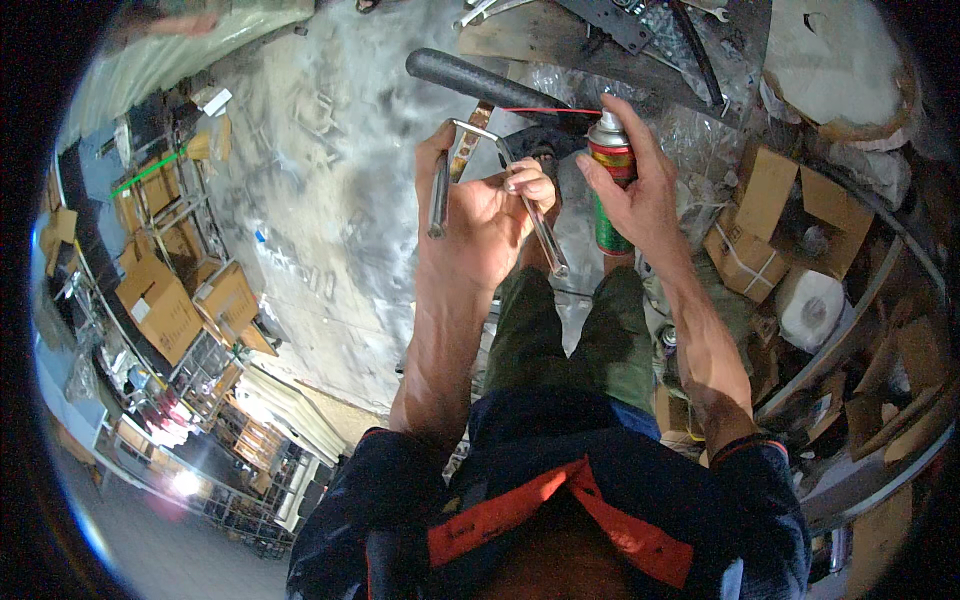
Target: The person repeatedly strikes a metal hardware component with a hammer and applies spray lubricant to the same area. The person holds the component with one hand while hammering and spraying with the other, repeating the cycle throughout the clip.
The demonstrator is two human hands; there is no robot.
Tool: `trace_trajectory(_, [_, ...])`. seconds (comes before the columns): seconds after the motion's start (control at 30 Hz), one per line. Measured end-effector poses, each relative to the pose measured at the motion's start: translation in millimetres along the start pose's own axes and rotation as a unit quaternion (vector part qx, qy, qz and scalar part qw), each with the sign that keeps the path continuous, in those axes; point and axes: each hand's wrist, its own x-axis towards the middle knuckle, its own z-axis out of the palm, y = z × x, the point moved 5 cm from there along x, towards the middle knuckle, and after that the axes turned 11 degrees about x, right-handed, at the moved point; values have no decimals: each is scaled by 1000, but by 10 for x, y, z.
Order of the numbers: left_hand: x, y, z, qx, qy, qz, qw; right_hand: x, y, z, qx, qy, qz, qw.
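My left hand grips a bent chrome metal bar, a U-shaped piece with two long legs and a short crosspiece at the top. My right hand holds a green and red spray can upright, with a finger on its white nozzle. A thin red straw runs left from the nozzle toward the top of the bar. Both hands are above my knees in green trousers.
A black padded tube lies on the grey concrete floor just beyond the hands. Cardboard boxes and a paper roll crowd the right. More boxes and metal racks stand at left. Metal parts lie at the top.
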Motion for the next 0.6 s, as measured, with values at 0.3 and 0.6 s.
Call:
trace_trajectory(0.3, [-121,164,-234,55,-51,33,997,35,-85,416,-27,18,-56,998])
trace_trajectory(0.6, [-279,226,-241,-6,-53,37,998,-85,-92,761,-40,29,-56,997])
